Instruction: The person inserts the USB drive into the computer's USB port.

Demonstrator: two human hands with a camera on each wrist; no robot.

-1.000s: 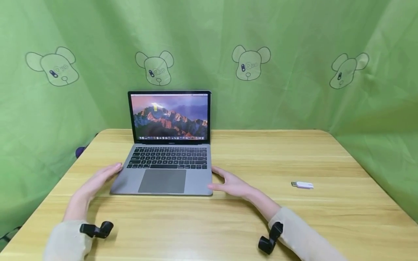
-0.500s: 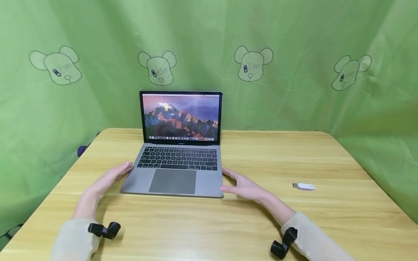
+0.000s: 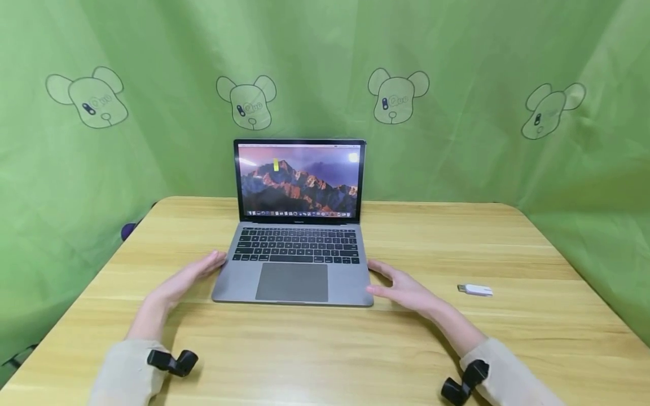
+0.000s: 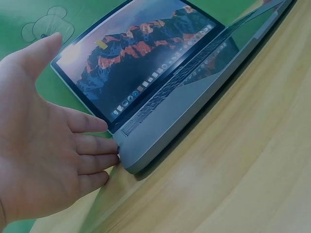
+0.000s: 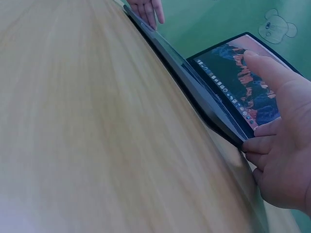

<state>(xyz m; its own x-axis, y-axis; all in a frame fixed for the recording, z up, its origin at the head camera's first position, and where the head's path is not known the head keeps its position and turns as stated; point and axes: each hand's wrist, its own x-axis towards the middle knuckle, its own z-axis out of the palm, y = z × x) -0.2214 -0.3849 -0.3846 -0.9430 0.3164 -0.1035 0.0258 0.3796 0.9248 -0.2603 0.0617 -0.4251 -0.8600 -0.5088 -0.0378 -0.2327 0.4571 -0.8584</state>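
**Opened grey metal laptop with black keys [image 3: 298, 231] is standing on a pale wood-grain table [image 3: 304, 349]**

The laptop is sitting slightly left of the table's middle, its lit mountain-picture screen rising near the back edge. The person's bare left hand [image 3: 189, 276] is touching the laptop's left side with nearly straight fingers, the thumb standing well apart in the left wrist view. The bare right hand [image 3: 406, 290] is resting its fingertips against the right side, thumb spread wide. Neither hand is gripping anything. A small white USB stick with a metal plug [image 3: 477, 290] is lying towards the table's right edge. Behind the back edge, a green fabric curtain printed with bear heads [image 3: 315, 101] is hanging.
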